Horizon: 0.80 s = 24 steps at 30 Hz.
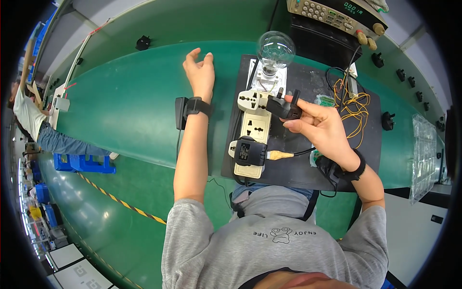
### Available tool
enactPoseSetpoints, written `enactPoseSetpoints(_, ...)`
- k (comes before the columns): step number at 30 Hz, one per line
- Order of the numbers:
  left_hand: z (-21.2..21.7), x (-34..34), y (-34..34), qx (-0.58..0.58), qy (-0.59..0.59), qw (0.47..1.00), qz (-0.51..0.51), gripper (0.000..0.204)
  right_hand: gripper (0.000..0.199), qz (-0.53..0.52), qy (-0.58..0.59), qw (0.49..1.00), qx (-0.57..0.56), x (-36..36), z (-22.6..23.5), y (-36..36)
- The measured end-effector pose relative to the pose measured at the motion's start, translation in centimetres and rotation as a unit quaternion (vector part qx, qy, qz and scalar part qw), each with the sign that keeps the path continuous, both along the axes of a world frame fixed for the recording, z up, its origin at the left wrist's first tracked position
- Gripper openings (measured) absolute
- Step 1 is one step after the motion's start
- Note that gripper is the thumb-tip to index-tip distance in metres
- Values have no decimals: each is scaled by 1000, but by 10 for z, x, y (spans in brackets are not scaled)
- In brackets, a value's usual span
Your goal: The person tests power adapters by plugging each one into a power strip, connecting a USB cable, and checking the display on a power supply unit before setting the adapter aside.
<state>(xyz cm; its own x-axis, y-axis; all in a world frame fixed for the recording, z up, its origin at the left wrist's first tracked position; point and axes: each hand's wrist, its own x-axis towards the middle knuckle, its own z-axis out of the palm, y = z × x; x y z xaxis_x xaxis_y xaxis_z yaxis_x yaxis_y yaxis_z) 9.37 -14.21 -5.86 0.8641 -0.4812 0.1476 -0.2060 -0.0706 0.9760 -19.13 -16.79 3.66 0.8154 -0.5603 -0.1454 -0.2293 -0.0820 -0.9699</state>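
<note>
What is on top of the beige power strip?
A white socket adapter and, over another partly hidden white piece, a black charger block. Open sockets show between; what lies beneath is covered.

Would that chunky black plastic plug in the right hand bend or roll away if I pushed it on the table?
The chunky black plastic plug would probably stay stiff, since its casing looks hard. It likely wouldn't roll far: its body looks boxy and prongs stick out. It's probably fairly light, as the right hand holds it up by the fingertips.
</note>
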Motion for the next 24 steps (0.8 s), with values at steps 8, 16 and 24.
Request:
enactPoseSetpoints(8, -1, -1, -2, -12, -22, 999, 29, 39, 46, -2, 21, 1000, -12, 1, -3, 1)
enactPoseSetpoints(16, -2, 0, -3, -11, -26, 999, 39, 40, 47, -19, -81, 992, 90, 5, -4, -2)
enactPoseSetpoints(24, -1, 1, -1, -10, 1, 1000, 4, 38, 45, -6, -143, 982, 121, 6, 0, -3)
